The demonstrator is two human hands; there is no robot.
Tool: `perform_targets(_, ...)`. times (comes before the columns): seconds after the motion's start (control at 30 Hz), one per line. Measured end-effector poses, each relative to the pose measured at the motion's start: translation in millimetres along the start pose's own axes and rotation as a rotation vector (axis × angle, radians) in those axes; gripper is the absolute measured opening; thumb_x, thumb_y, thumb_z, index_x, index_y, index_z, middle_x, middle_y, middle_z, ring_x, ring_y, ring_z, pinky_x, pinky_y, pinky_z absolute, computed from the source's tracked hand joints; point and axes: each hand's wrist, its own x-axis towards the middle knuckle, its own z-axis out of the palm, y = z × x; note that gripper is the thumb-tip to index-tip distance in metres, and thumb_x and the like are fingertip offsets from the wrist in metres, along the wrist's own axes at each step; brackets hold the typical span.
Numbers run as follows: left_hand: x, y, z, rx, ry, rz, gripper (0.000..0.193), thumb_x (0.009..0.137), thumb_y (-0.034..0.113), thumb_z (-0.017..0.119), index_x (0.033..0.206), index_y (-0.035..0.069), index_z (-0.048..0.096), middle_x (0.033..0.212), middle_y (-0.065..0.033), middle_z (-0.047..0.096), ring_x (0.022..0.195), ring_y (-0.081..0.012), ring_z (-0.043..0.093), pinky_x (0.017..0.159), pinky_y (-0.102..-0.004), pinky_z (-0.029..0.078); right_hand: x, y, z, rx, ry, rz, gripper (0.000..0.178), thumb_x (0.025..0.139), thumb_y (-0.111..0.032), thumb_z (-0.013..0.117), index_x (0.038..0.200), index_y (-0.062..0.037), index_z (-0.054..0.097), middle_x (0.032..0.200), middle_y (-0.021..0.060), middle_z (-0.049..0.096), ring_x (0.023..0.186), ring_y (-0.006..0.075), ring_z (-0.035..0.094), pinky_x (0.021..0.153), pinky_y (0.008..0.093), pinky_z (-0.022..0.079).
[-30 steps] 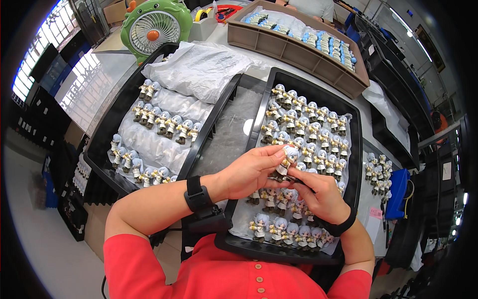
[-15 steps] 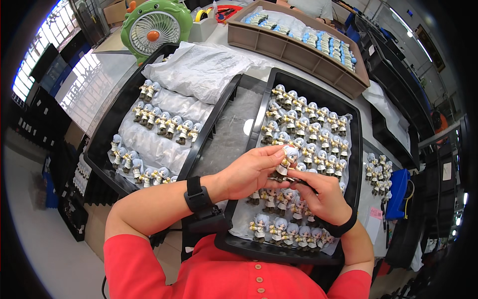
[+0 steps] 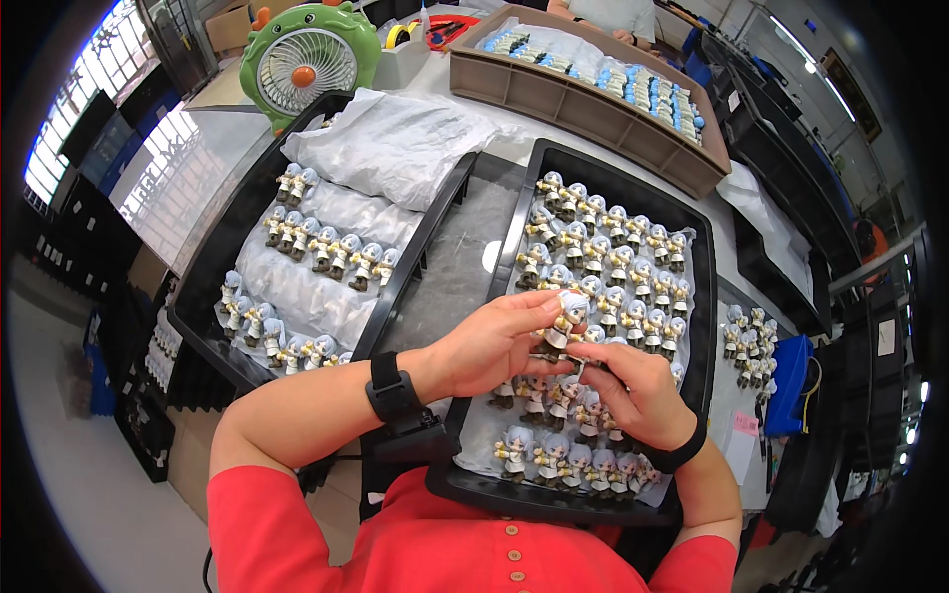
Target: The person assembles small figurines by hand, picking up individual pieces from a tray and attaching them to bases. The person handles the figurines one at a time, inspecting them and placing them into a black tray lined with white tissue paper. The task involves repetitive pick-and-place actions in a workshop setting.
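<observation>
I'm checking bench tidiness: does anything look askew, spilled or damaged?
Nothing looks spilled. The white sheet at the far end of the left black tray looks untidy, bunched rather than flat. The figurines are too small to judge for damage.

The small hard plastic doll point(image 3: 566, 321), white with pale blue hair, looks smooth toward 4 o'clock. At 3 o'clock, the black oblong plastic tray point(image 3: 704, 326) has a smooth, shiny rim. At 11 o'clock, the round green plastic fan point(image 3: 308, 71) is shiny, and the thin white papery sheet point(image 3: 390, 148) below it is crinkly. At 1 o'clock, the brown oblong plastic tray point(image 3: 593, 107) looks dull. The red cloth shirt point(image 3: 445, 553) at 6 o'clock looks dull.
</observation>
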Motion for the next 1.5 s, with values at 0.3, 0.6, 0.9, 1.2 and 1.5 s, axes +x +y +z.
perform_targets(0.3,1,0,-1,0.006,-0.01,-0.003,0.04,0.098,0.025,0.043,0.135,0.01,0.039,0.122,-0.0052,0.053,0.112,-0.0164,0.051,0.093,-0.0391,0.045,0,6,11,-0.143,0.07,-0.027,0.033,0.082,0.0,0.06,0.114,-0.0016,0.055,0.085,0.0161,0.062,0.07,0.0313,0.063,0.058,0.0363,0.05)
perform_targets(0.6,0,1,2,0.022,-0.006,-0.001,0.041,0.098,0.024,0.043,0.136,0.01,0.039,0.123,-0.0047,0.052,0.113,-0.0157,0.05,0.093,-0.0391,0.045,0,6,11,-0.209,0.05,-0.034,0.034,0.081,0.0,0.06,0.114,-0.0018,0.054,0.082,0.0148,0.061,0.067,0.0314,0.062,0.054,0.0374,0.049)
perform_targets(0.9,0,1,2,0.023,0.0,-0.01,0.04,0.097,0.023,0.045,0.135,0.009,0.04,0.124,-0.0044,0.052,0.114,-0.0157,0.05,0.093,-0.0389,0.046,-1,7,10,-0.232,0.031,-0.033,0.036,0.079,0.0,0.061,0.115,-0.0029,0.054,0.078,0.0135,0.06,0.063,0.0309,0.061,0.053,0.0377,0.049)
perform_targets(1.2,0,0,3,0.026,-0.001,0.003,0.04,0.098,0.023,0.044,0.135,0.009,0.04,0.122,-0.0049,0.053,0.113,-0.0158,0.051,0.092,-0.0386,0.046,-1,8,10,-0.242,0.03,-0.045,0.037,0.079,0.0,0.061,0.115,-0.0032,0.055,0.078,0.0131,0.06,0.063,0.0305,0.061,0.053,0.0374,0.048)
perform_targets(1.5,-1,1,5,0.023,0.008,0.005,0.04,0.098,0.023,0.044,0.135,0.009,0.04,0.123,-0.0045,0.052,0.113,-0.0154,0.05,0.093,-0.0394,0.045,-1,8,10,-0.243,0.033,-0.038,0.037,0.079,0.0,0.061,0.115,-0.0034,0.055,0.076,0.0129,0.059,0.062,0.0303,0.061,0.052,0.0371,0.048)
